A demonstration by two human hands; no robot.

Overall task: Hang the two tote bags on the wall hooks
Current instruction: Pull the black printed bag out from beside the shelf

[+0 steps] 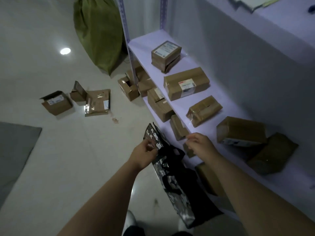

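Observation:
A black tote bag (177, 189) with a white pattern hangs low between my arms, beside the shelf front. My left hand (144, 154) pinches the bag's upper edge near its far corner. My right hand (199, 145) hovers just to the right of the bag, fingers loosely curled, thumb and forefinger nearly together, holding nothing that I can make out. The bag's black handles (170, 169) droop along its side. Only this one tote bag can be told apart, and no wall hooks are in view.
A white metal shelf (185, 106) on the right carries several taped cardboard parcels (186, 83). More boxes (57, 103) lie open on the pale tiled floor. A green sack (98, 31) leans at the shelf's far post. A grey mat (15, 154) lies left.

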